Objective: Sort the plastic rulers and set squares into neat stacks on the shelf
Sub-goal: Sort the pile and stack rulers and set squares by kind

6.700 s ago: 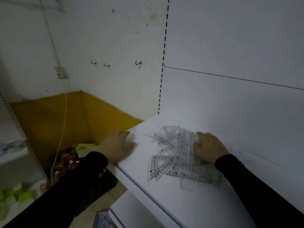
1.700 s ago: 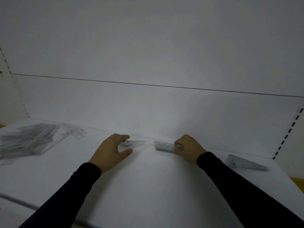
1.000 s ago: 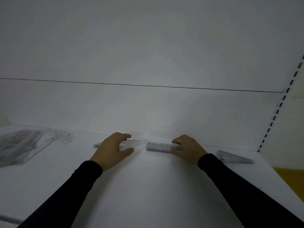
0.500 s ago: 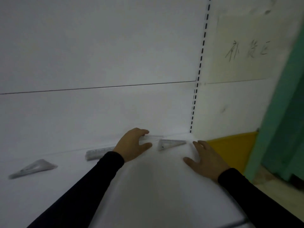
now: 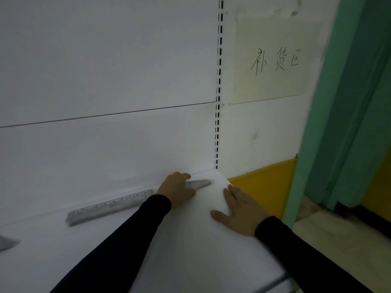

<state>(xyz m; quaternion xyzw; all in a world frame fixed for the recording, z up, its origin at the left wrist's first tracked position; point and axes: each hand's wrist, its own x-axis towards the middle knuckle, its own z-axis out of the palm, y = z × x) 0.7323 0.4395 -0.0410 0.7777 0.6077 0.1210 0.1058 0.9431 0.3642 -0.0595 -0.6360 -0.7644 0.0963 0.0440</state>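
Observation:
The white shelf [image 5: 148,250] runs along a white back panel. My left hand [image 5: 176,191] curls over a clear set square stack [image 5: 200,183] near the shelf's right end, and only the stack's pointed tip shows past my fingers. A stack of clear rulers [image 5: 110,206] lies along the back edge, just left of that hand. The tip of another set square stack [image 5: 7,243] shows at the far left edge. My right hand [image 5: 239,212] lies flat on the shelf's right edge, fingers spread, holding nothing.
A slotted upright [image 5: 219,81] marks the shelf's right end. Beyond it are a wall with a handwritten paper sign [image 5: 275,60], a yellow skirting [image 5: 262,182] and a green door frame [image 5: 338,102]. The floor drops away to the right.
The view swung right. My left hand carried a set square to the shelf's right end, onto the one lying there. My right hand left the rulers and now lies flat on the shelf.

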